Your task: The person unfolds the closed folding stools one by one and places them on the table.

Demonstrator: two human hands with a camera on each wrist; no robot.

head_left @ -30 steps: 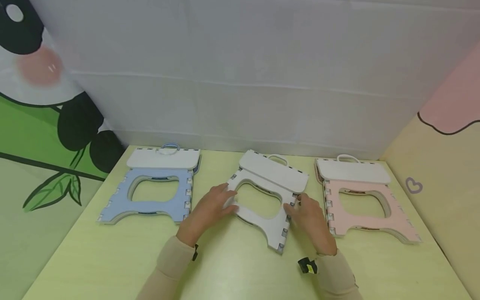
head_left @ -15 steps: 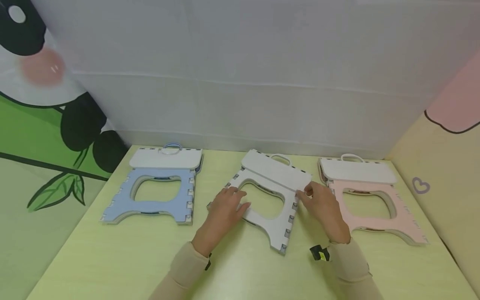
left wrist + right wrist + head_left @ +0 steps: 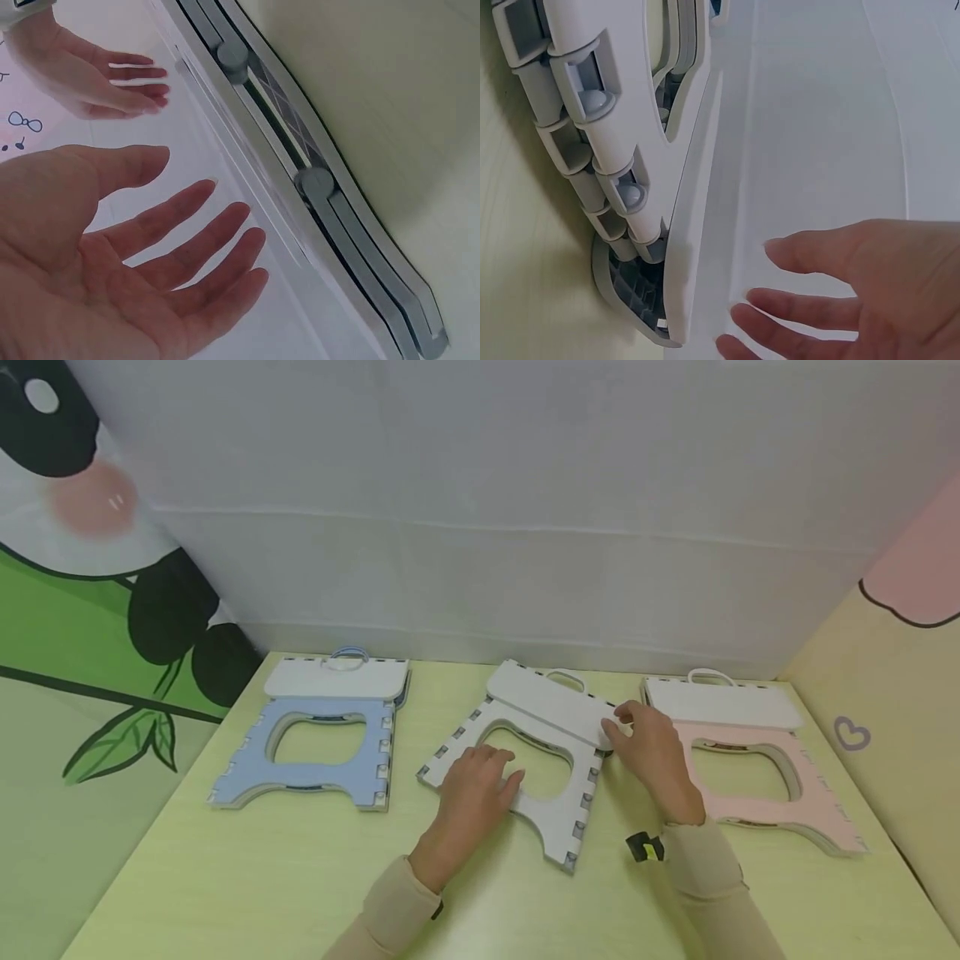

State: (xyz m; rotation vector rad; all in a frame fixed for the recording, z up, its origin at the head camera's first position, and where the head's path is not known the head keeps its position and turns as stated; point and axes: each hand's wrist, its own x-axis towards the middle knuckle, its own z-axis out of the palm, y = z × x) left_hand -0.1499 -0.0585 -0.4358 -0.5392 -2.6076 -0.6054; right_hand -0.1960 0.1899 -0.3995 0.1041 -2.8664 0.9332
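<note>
A white folding step stool [image 3: 551, 703] lies folded flat and turned askew in the middle of the table. My left hand [image 3: 472, 802] is over its lower left part, fingers loosely bent and grasping nothing; in the left wrist view this hand [image 3: 157, 247] appears apart from the stool's edge [image 3: 307, 180]. By the right end of the stool's white seat is my right hand [image 3: 652, 752]. The right wrist view has that hand [image 3: 847, 292] with relaxed fingers and a gap to the hinged side of the stool [image 3: 641, 127].
On the left lies a folded blue and white stool [image 3: 307, 772], and on the right a pink and white one [image 3: 750, 810], close to my right hand. A pale wall [image 3: 480, 577] rises behind the yellowish table [image 3: 262, 877].
My left hand has moved from the white stool's left edge rightward over its lower part. My right hand has left the stool's right side and gone up beside the seat's end.
</note>
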